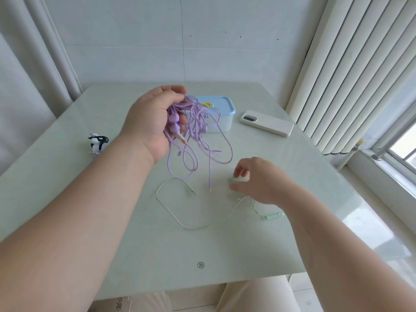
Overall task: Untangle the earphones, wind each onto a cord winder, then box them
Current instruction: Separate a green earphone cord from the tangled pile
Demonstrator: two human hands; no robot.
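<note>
My left hand (pixel 153 118) is raised above the table and grips a tangled bunch of purple earphones (pixel 195 131), whose cords hang down in loops with one plug close to the tabletop. A pale green earphone cord (pixel 180 212) lies spread on the table in a loose curve, its inline remote (pixel 273 215) to the right. My right hand (pixel 258 181) is low over the table and pinches a small pale green piece at that cord's end. A clear box with a blue lid (pixel 222 109) stands behind the purple bunch.
A white phone (pixel 266 123) lies face down to the right of the box. A small black and white clip (pixel 98 141) sits near the table's left edge. Curtains hang at the left, vertical blinds at the right. The table's front edge is close to my lap.
</note>
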